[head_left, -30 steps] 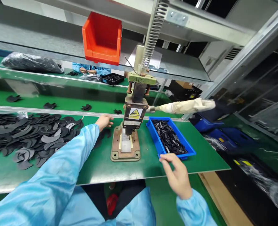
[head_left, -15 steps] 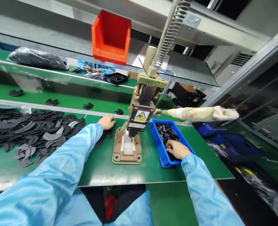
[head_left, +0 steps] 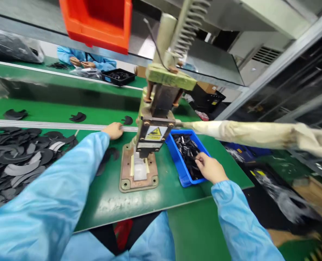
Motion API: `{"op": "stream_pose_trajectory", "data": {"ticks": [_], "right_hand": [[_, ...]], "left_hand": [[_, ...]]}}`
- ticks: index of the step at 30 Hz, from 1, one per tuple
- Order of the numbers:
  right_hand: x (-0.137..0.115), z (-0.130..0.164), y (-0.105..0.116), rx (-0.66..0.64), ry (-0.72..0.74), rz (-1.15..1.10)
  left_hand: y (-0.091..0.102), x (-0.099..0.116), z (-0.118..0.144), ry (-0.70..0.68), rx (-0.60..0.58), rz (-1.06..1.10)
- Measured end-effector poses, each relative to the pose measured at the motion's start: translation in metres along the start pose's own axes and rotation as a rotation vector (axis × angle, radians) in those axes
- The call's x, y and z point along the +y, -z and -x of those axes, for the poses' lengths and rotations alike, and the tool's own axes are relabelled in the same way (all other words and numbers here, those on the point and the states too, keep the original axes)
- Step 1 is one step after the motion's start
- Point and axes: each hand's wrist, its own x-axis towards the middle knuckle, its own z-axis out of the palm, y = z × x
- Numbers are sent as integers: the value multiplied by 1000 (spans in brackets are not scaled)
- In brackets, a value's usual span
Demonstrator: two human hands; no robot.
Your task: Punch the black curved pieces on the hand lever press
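My right hand reaches over the right wall of a blue bin. Its thumb and fingertips are pinched together at the heap of small black parts, apparently on one of them. My left hand rests by the pale rail behind the table, left of the press. Those fingers bend down and their tips are partly hidden, so I cannot tell whether they hold anything. Flat dark pieces lie just below that hand. A whitish block sits on the press base, under the press head.
Many curved black pieces are heaped at the left. A few more lie on the green strip behind the rail. A cloth-wrapped lever sticks out rightward above the bin. An orange bin hangs overhead. A co-worker's hands are beyond.
The camera view has shifted, so the press and bins appear further left. My right fingertips have risen slightly from the small parts, toward the bin's right wall. My left hand stays near the rail.
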Motion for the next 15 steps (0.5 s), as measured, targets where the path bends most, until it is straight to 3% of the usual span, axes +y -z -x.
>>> {"op": "stream_pose_trajectory", "data": {"ticks": [4, 7, 9, 11, 15], "right_hand": [[-16, 29, 8, 161, -15, -245], [-48, 57, -3, 163, 41, -488], [-77, 76, -16, 82, 94, -637], [-106, 96, -32, -48, 130, -826], [-151, 126, -58, -345, 156, -1175]], "left_hand": [[32, 12, 53, 31, 173, 206], [46, 49, 132, -57, 298, 362], [42, 78, 192, -234, 351, 471], [29, 102, 243, -433, 317, 520], [-5, 122, 304, -570, 202, 571]]}}
